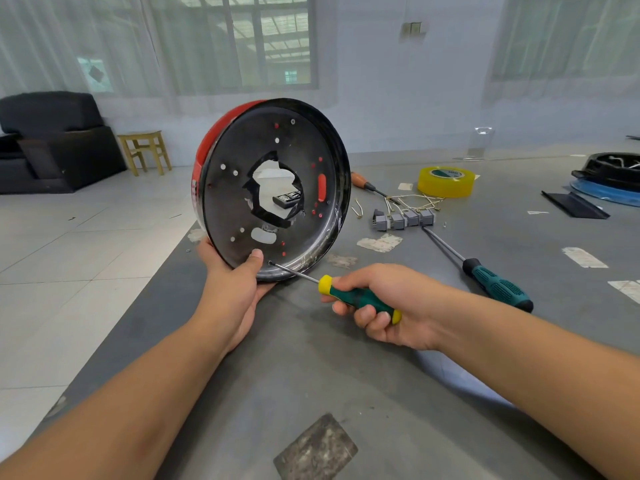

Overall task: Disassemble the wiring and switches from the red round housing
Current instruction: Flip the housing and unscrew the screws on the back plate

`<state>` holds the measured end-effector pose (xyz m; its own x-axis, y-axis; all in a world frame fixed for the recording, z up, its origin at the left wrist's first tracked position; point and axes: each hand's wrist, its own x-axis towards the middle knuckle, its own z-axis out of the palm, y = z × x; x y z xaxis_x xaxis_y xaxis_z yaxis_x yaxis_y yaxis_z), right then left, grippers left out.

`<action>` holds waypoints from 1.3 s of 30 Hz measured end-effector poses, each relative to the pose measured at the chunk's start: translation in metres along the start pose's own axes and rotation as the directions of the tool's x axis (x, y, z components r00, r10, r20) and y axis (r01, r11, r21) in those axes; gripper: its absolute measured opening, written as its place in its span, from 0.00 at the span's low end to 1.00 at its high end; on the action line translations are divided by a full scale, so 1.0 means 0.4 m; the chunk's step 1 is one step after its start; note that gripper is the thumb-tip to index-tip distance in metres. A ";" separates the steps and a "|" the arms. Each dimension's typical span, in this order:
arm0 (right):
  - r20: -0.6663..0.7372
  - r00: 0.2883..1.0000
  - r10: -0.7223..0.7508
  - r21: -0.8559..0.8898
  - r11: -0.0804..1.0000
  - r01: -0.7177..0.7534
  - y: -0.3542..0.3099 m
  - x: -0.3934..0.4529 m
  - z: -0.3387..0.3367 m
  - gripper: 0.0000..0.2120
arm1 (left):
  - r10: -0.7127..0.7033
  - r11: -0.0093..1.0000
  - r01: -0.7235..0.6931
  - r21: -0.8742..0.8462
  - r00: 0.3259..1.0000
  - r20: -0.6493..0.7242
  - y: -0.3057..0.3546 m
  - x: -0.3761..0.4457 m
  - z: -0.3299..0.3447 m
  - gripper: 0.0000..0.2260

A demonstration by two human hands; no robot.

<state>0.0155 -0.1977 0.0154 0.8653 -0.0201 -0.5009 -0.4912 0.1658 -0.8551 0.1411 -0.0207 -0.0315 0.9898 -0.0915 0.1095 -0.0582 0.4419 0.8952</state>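
The red round housing [221, 188] stands on edge on the grey table, its black inner face turned toward me, with a jagged hole in the middle. My left hand [235, 285] grips its lower rim, thumb on the black face. My right hand [388, 306] holds a green and yellow screwdriver [360, 298]; its tip touches the housing's lower rim just right of my thumb. A row of grey switches with pale wires [403, 216] lies on the table to the right of the housing.
A second green-handled screwdriver [485, 275] lies to the right. Behind the switches are an orange-handled tool [363, 183] and a yellow tape roll [446, 181]. Black and blue parts [609, 178] sit far right. The table's left edge runs diagonally; beyond it are floor, stool and sofa.
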 end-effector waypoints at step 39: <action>0.345 0.228 -0.911 -0.840 -0.191 0.508 -0.002 -0.029 -0.018 0.15 | 0.003 0.995 0.010 0.098 0.992 -0.125 0.005 0.004 -0.005 0.22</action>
<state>0.0052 -0.2047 0.0208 0.6790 0.1846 0.7105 0.4490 -0.8701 -0.2031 0.1429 -0.0182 -0.0302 0.9981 0.0222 0.0568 -0.0610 0.3513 0.9343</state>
